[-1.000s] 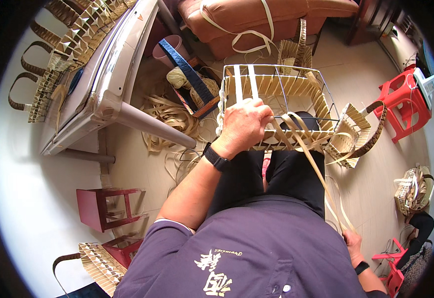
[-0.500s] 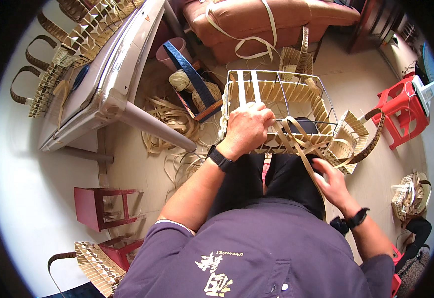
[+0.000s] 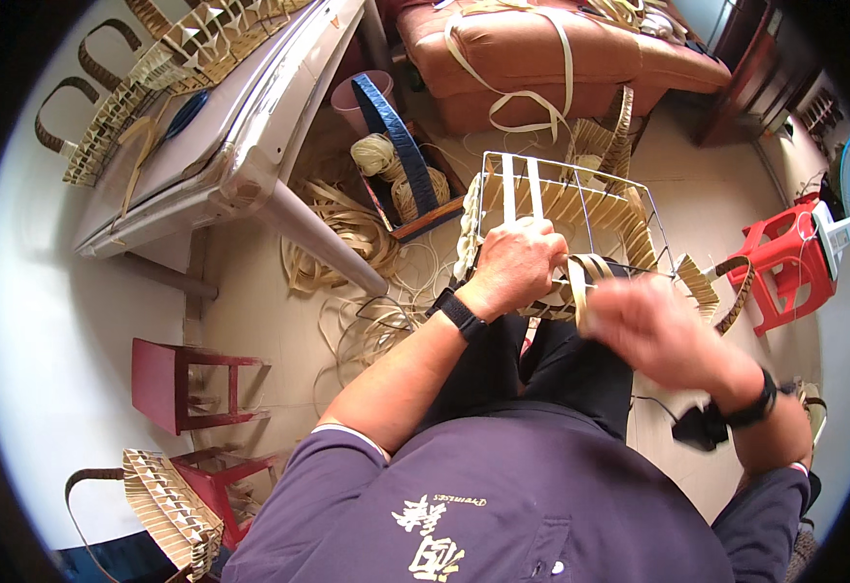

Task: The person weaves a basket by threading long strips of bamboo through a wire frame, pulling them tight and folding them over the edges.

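Note:
A half-woven basket [image 3: 641, 233] rests over my lap, its rectangular wire frame partly wrapped in tan flat strips. Two pale flat strips [image 3: 509, 189] span its left part from the far rim toward me. My left hand [image 3: 520, 260] is closed on the near rim where these strips end; its fingertips are hidden. Just right of it, a tan strip [image 3: 580, 289] loops over the near rim. My right hand [image 3: 650, 325], smeared by motion, is beside that loop, and I cannot make out whether its fingers hold the strip.
A blue-handled basket [image 3: 393, 131] with twine balls stands beyond a heap of loose strips [image 3: 342, 228]. The grey table [image 3: 240, 185] is at left, a brown sofa [image 3: 532, 58] ahead. Small woven baskets [image 3: 697, 282] stand close by. Red stools [image 3: 784, 262] are on both sides.
My right hand has come up from beside my thigh to the near rim. The loose strip ends now form a loop there. My left hand keeps its hold; the whole view has shifted slightly.

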Motion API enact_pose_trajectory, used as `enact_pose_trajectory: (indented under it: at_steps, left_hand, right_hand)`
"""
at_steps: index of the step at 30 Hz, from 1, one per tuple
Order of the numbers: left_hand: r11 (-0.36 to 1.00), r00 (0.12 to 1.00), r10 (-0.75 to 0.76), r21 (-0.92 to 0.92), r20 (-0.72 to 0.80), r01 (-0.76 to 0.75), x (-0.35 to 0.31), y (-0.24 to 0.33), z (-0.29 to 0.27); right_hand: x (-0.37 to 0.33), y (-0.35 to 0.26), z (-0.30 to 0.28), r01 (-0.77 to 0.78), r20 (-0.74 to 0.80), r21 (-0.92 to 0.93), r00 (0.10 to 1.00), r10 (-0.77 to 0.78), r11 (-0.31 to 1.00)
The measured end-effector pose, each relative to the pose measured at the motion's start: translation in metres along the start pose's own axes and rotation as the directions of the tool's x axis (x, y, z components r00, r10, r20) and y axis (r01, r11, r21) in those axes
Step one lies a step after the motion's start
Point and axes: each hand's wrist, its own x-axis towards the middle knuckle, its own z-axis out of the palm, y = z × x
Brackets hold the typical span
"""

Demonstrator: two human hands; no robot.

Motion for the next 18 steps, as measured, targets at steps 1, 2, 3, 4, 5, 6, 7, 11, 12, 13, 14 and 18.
enact_pose_trajectory:
  at_steps: [1, 2, 3, 4, 5, 6, 7, 11, 12, 13, 14, 18]
  left_hand:
    - [1.000, 1.000, -0.010, 0.003, -0.007, 0.010, 0.001, -0.001, 0.000]
    - [1.000, 1.000, -0.003, 0.015, -0.010, 0.003, 0.000, -0.003, -0.002]
    - [1.000, 1.000, 0.007, 0.023, -0.016, -0.007, -0.001, -0.003, -0.003]
    - [0.999, 1.000, 0.002, 0.042, -0.013, -0.002, -0.001, -0.003, -0.004]
    - [0.999, 1.000, 0.001, 0.038, -0.012, -0.001, -0.001, -0.003, -0.005]
    - [0.999, 1.000, -0.013, 0.031, -0.004, 0.013, -0.002, -0.003, -0.008]
    - [0.999, 1.000, -0.026, 0.025, 0.005, 0.025, -0.003, -0.004, -0.010]
    - [1.000, 1.000, 0.003, -0.004, 0.022, -0.003, 0.002, 0.000, -0.006]
    - [1.000, 1.000, 0.020, 0.020, 0.025, -0.020, 0.001, 0.001, -0.007]
    - [0.999, 0.999, 0.024, 0.027, 0.031, -0.025, 0.002, 0.000, -0.010]
    - [1.000, 1.000, 0.012, 0.025, 0.025, -0.013, 0.003, -0.002, -0.012]
    - [0.998, 0.998, -0.041, 0.054, 0.040, 0.039, -0.006, -0.007, -0.014]
  right_hand:
    - [-0.015, -0.010, -0.002, 0.064, 0.068, 0.013, 0.996, -0.065, 0.998]
    - [-0.030, -0.020, -0.006, 0.020, 0.164, 0.132, 0.986, -0.042, 0.991]
    - [-0.048, -0.030, -0.015, -0.039, 0.261, 0.238, 0.965, -0.025, 0.971]
    - [-0.069, -0.034, -0.025, -0.005, 0.361, 0.250, 0.928, -0.088, 0.968]
    - [-0.092, -0.038, -0.035, 0.022, 0.451, 0.266, 0.881, -0.144, 0.964]
    - [-0.113, -0.044, -0.048, 0.025, 0.451, 0.303, 0.877, -0.167, 0.953]
    - [-0.133, -0.046, -0.055, 0.029, 0.448, 0.340, 0.874, -0.189, 0.940]
    - [-0.225, -0.035, -0.036, -0.295, 0.341, 0.296, 0.921, 0.187, 0.909]
    - [-0.248, -0.028, -0.030, -0.376, 0.298, 0.295, 0.910, 0.290, 0.878]
    - [-0.270, -0.020, -0.023, -0.452, 0.253, 0.301, 0.887, 0.387, 0.840]
    - [-0.292, -0.014, -0.015, -0.529, 0.215, 0.315, 0.849, 0.484, 0.788]
    - [-0.379, 0.014, 0.020, -0.751, 0.065, 0.391, 0.600, 0.798, 0.533]
